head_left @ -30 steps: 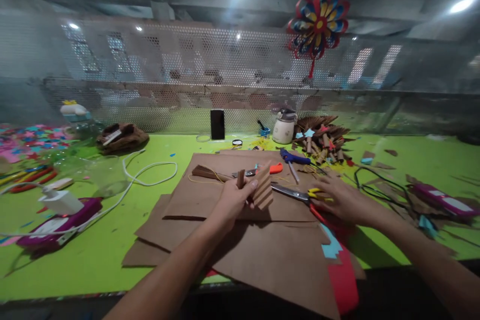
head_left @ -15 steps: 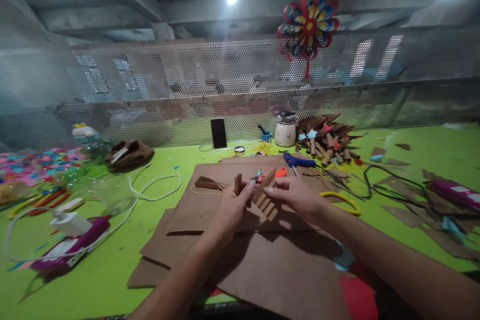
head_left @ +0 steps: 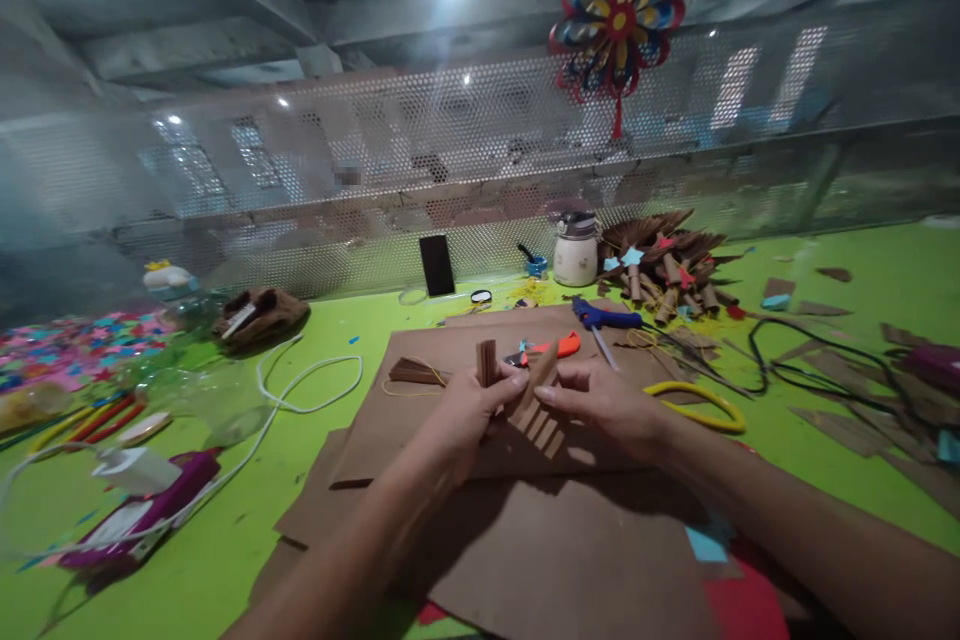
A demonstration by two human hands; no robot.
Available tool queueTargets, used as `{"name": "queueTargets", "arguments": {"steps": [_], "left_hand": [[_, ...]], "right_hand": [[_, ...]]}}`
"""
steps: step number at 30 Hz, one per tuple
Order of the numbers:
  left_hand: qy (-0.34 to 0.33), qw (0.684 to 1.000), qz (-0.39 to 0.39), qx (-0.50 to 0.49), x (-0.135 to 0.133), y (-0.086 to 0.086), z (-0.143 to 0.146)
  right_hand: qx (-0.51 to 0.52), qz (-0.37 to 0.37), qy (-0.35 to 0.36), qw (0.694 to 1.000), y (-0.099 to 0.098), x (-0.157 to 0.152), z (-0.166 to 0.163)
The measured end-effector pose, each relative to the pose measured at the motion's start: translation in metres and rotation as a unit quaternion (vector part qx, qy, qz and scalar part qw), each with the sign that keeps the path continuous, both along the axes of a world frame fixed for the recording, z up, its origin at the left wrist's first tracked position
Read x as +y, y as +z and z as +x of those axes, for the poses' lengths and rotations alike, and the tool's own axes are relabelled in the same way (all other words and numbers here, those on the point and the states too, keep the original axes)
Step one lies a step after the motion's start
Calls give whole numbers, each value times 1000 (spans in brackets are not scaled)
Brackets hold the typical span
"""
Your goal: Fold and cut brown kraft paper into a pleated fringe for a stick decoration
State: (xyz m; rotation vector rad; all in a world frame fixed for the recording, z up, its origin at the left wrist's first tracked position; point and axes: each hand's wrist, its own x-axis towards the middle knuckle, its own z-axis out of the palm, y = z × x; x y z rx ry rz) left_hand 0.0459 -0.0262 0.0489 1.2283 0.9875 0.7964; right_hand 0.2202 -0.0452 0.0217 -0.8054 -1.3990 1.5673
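Note:
Between my two hands is a pleated piece of brown paper (head_left: pixel 541 425), its folds fanned toward me. My left hand (head_left: pixel 469 420) is closed on the pleated paper's left side, with a folded end standing up beside the thumb. Thumb and fingers of my right hand (head_left: pixel 600 400) pinch its right side. Below them lie stacked brown paper sheets (head_left: pixel 375 430). Just beyond my hands rests an orange-handled cutter or scissors (head_left: pixel 566 345), partly hidden. Left of my left hand lies another folded paper bundle (head_left: pixel 412 370) with yellow string.
A blue glue gun (head_left: pixel 611 316) lies behind my right hand, near yellow-handled scissors (head_left: pixel 705 405). Finished-looking brown paper fans (head_left: pixel 667 265) are heaped beside a white jar (head_left: pixel 575 255). A white cable (head_left: pixel 281 400) runs left to a purple power strip (head_left: pixel 142 510). A phone (head_left: pixel 436 265) leans at the back.
The view has tilted and shifted slightly. Both hands stay on the pleated paper, with only a small shift of the fingers along it.

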Motion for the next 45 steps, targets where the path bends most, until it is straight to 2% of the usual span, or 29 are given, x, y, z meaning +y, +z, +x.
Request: {"name": "queueTargets", "arguments": {"steps": [6,9,13,16,18,22,28,33,40,45], "left_hand": [[-18,1000,-18,-17,4,-11,3],[-11,1000,5,-16,4,-15,3],[18,990,136,27,4,-25,3],[29,961,256,97,1,-33,2],[25,949,289,126,-1,-37,1],[-16,953,265,147,-4,-39,-1],[19,935,299,191,-5,-40,-1],[-4,937,295,186,-9,-36,1],[-36,918,317,234,-14,-35,1],[-56,928,296,219,-14,-37,1]], "right_hand": [[19,-22,4,1000,-8,4,6],[14,-21,-3,1000,-11,4,5],[-31,-21,-53,998,-15,2,1],[-56,-20,-74,995,-16,1,-2],[-72,-23,-89,993,-15,0,-3],[-74,-25,-88,993,-14,-2,-3],[-121,6,-76,990,-9,-4,1],[-127,18,-86,988,-8,-6,0],[-120,5,-103,987,-9,-6,-1],[-90,-35,-96,991,-13,-5,0]]}}
